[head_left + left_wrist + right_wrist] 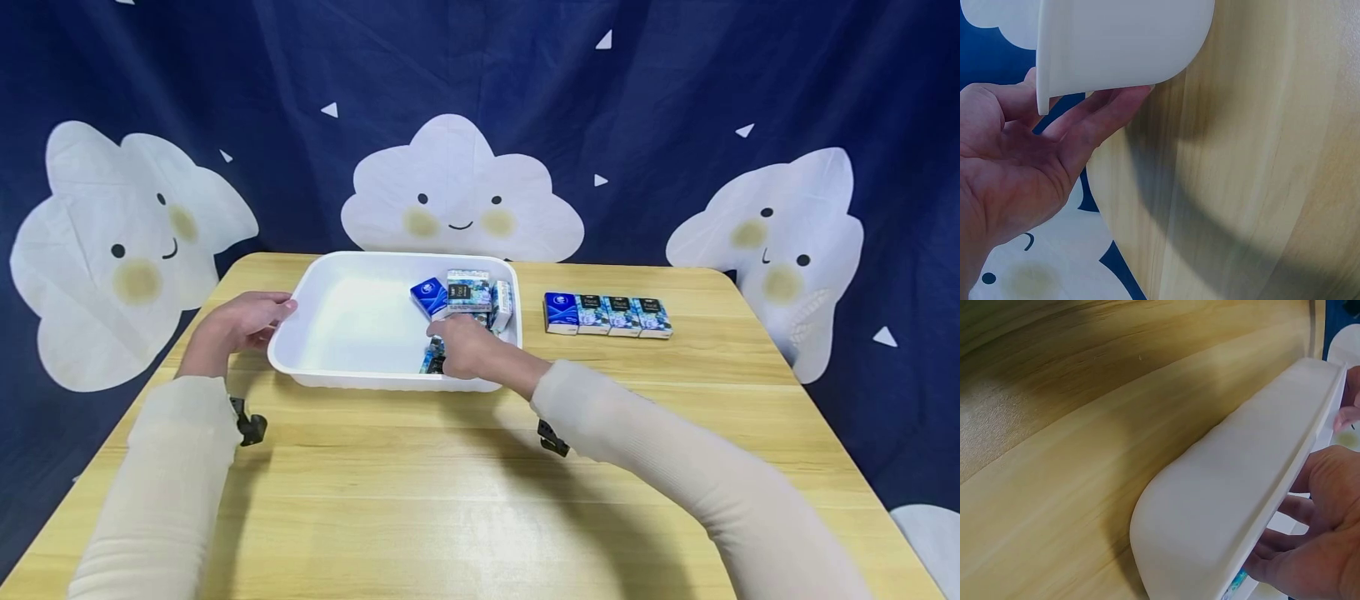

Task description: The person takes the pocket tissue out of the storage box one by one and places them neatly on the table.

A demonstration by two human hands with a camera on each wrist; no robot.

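Observation:
My left hand (251,321) grips the left end of a white plastic tub (330,333), thumb at the rim and fingers against the outer wall. Inside the tub's right half, my right hand (468,346) reaches down over several small tissue packs. One floral pack (433,357) shows just below that hand, close to the near wall. Behind it lie a plain blue pack (429,297), a floral pack (468,290) on top, and another on edge (501,304). In the right wrist view the tub wall hides the right fingertips; I cannot tell whether they hold a pack.
Right of the tub, a row of several tissue packs (607,315) lies side by side, the leftmost plain blue, the others floral. All of it stands on a wooden table (420,483). A dark blue curtain (285,67) with cloud faces hangs behind.

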